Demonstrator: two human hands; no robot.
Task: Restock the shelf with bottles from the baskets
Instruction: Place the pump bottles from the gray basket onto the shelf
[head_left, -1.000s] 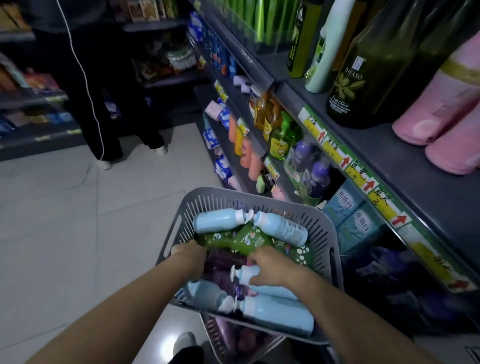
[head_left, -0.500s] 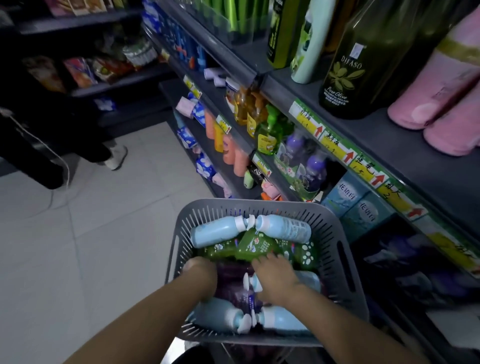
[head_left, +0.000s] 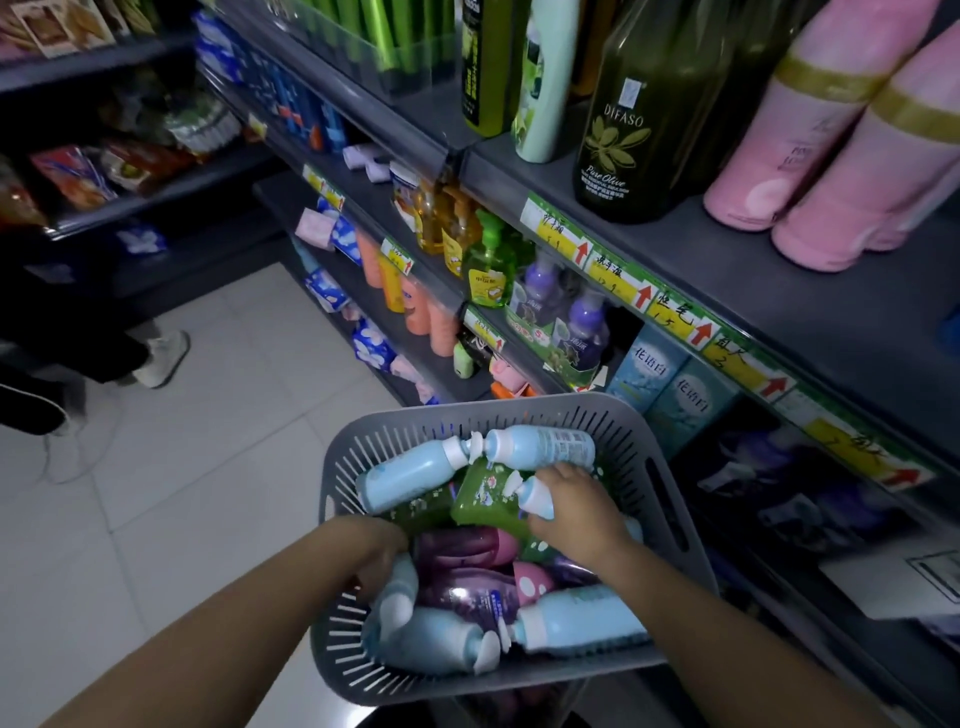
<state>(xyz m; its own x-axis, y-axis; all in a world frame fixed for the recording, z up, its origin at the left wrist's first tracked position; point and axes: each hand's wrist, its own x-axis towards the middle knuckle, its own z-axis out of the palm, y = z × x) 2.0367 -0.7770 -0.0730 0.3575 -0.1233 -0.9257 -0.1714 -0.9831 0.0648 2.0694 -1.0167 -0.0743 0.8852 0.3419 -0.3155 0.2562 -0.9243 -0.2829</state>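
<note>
**In the basket, one bottle in hand and a full load left**

In the middle of the grey basket (head_left: 343, 467), toward its right wall, the right hand (head_left: 576, 514) has its fingers curled round a pale blue bottle (head_left: 535, 498). The bottle lies nearly flat. Its long axis runs on a slant, and its white cap points toward the basket's far left corner.

At the basket's left wall the left hand (head_left: 382, 551) dips among the bottles with its fingers bent downward. Whether it has hold of anything I cannot tell.

Around the gripped bottle lie a green pouch (head_left: 480, 501), purple bottles (head_left: 467, 592) and more pale blue ones at the far and near rims. With the basket this full, I judge most of the restocking is yet to do. The shelf (head_left: 727, 270) rises to the right of the basket.
</note>
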